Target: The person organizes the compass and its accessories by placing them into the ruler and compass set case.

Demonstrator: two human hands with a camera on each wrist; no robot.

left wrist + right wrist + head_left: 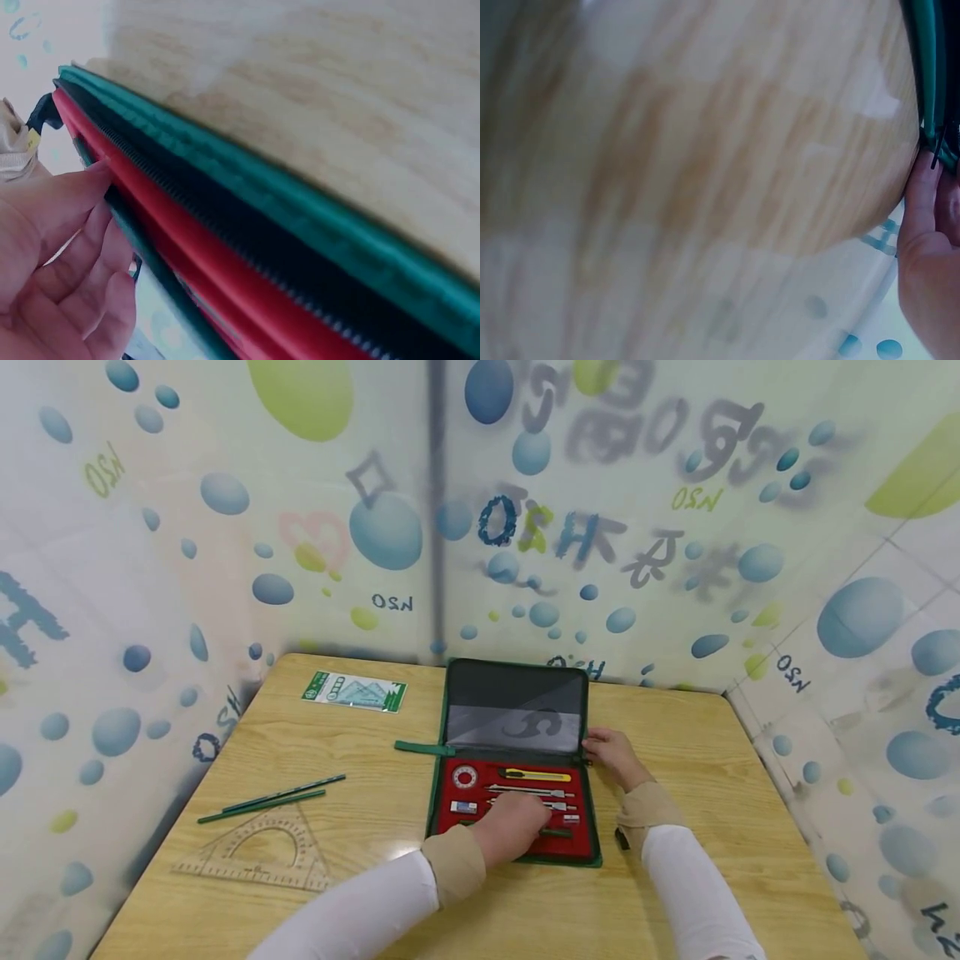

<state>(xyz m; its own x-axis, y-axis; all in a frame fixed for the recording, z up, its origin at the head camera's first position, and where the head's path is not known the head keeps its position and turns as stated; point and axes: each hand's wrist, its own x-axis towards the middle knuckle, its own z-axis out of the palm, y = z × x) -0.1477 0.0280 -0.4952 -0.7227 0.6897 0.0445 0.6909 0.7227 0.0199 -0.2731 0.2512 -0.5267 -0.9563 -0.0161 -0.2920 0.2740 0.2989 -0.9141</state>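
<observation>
A green zip case (439,793) lies unfolded on the table, its black lid (517,693) tilted up at the back. Over the front of its red tray, my left hand (513,827) pinches a green pencil (557,833), which shows on both sides of the fingers. In the left wrist view the left thumb (71,196) is against the red lining. My right hand (617,756) holds the case's right edge by the hinge, beside the zip pull (934,150). The tray holds a yellow utility knife (543,775), compasses (528,791), an eraser (463,807), a sharpener (572,818) and a round white dial (464,777).
Left of the case lie two green pencils (277,802), with a clear set square (262,852) in front. A packet of rulers (356,692) lies at the back left of the wooden table (675,877). A green strap (422,747) sticks out left. Patterned walls (390,602) enclose the table.
</observation>
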